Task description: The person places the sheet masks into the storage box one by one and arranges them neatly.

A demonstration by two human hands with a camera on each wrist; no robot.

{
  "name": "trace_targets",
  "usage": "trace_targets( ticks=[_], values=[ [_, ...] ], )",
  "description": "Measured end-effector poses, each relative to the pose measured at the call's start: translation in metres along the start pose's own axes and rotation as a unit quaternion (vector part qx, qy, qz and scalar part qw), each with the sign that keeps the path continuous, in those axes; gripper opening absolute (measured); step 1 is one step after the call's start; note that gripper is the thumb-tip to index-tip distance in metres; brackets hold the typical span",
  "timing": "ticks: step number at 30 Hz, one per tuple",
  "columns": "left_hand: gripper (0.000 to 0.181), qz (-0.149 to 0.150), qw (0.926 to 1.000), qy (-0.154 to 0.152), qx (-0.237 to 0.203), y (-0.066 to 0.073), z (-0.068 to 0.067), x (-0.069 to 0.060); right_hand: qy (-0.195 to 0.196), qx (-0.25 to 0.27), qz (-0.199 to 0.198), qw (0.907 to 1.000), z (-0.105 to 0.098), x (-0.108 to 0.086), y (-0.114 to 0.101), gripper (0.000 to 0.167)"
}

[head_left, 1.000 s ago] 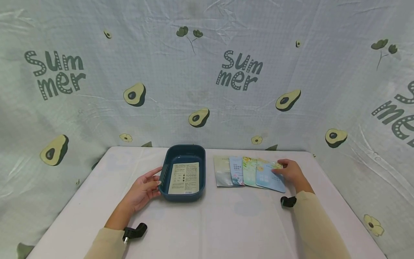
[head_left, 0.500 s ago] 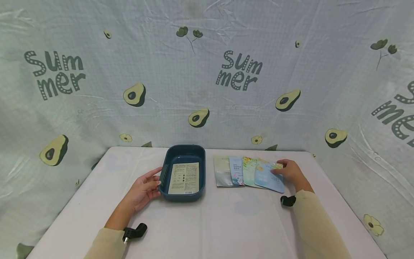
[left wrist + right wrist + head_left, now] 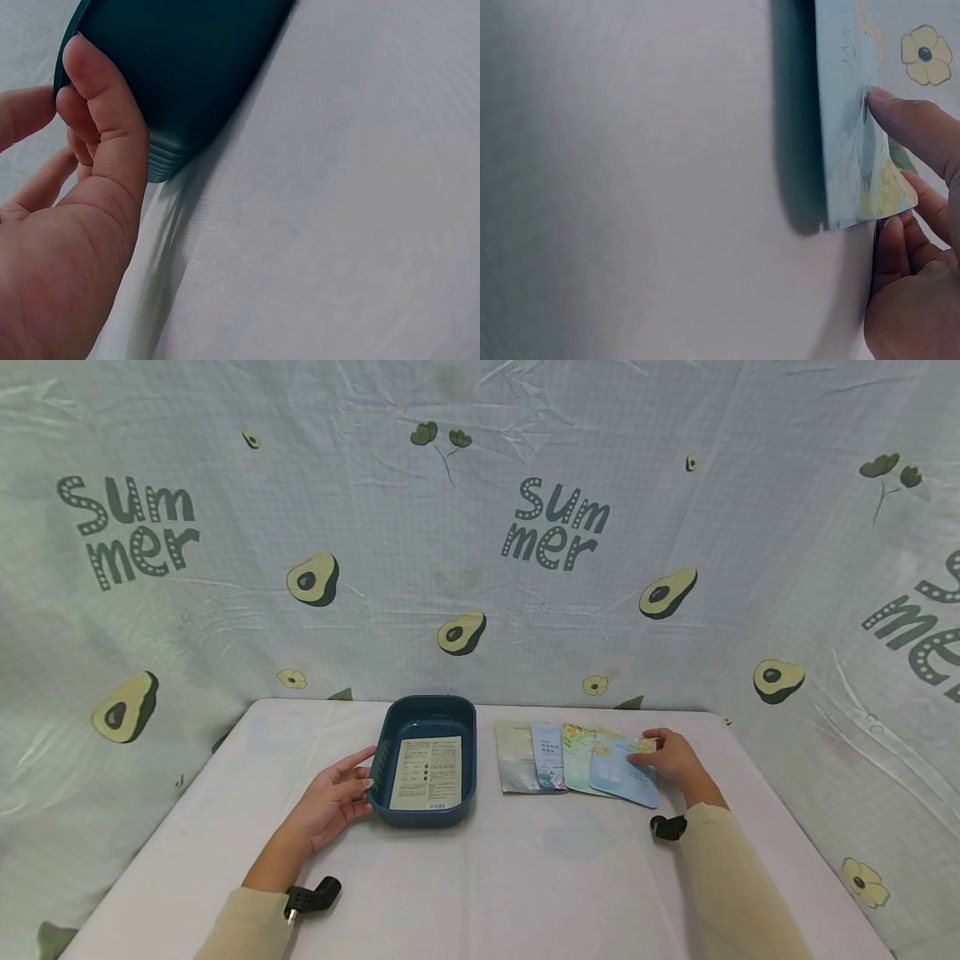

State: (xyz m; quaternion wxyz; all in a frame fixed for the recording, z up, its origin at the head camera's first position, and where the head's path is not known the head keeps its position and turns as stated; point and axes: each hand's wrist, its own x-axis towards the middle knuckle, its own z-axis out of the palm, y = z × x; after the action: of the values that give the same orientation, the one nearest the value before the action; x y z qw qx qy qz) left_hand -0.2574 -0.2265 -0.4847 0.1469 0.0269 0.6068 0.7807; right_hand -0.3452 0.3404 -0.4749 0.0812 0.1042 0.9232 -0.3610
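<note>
My left hand (image 3: 333, 802) pinches the left rim of a dark blue plastic storage bin (image 3: 427, 818); its thumb and fingers close on the rim in the left wrist view. Inside the bin lies a beige face mask packet (image 3: 427, 772), text and barcode up. To the right, several flat packets overlap in a fan: a silvery one (image 3: 516, 760), a narrow blue-and-white one (image 3: 549, 752), a green floral one (image 3: 579, 756) and a light blue one (image 3: 622, 772) on top. My right hand (image 3: 675, 756) pinches the light blue packet's right edge, which bends up in the right wrist view.
A white cloth covers the table (image 3: 525, 877). Behind it and at the sides hangs a pale curtain (image 3: 465, 560) printed with avocados. A strip of table separates the bin from the packets. Black cameras sit on both wrists.
The light blue packet has shifted slightly left along with my right fingers. My left hand and the bin have stayed still.
</note>
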Motion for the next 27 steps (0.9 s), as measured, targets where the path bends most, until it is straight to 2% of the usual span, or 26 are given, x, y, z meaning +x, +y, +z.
trace_targets(
  ticks=[11, 20, 27],
  values=[
    [0.067, -0.003, 1.0000, 0.004, 0.000, 0.0003, -0.0003, -0.0003, 0.000, -0.004, -0.019, 0.9998, 0.0015, -0.0005, 0.0019, 0.077],
    [0.069, 0.007, 0.9999, -0.015, -0.001, 0.0007, -0.0012, -0.0012, -0.001, 0.001, -0.011, 0.9999, 0.0011, -0.0018, -0.0003, 0.081],
    [0.069, -0.001, 1.0000, -0.003, -0.005, 0.0005, -0.0005, -0.0006, 0.000, -0.001, -0.015, 0.9999, 0.0020, -0.0047, -0.0031, 0.085]
  ],
)
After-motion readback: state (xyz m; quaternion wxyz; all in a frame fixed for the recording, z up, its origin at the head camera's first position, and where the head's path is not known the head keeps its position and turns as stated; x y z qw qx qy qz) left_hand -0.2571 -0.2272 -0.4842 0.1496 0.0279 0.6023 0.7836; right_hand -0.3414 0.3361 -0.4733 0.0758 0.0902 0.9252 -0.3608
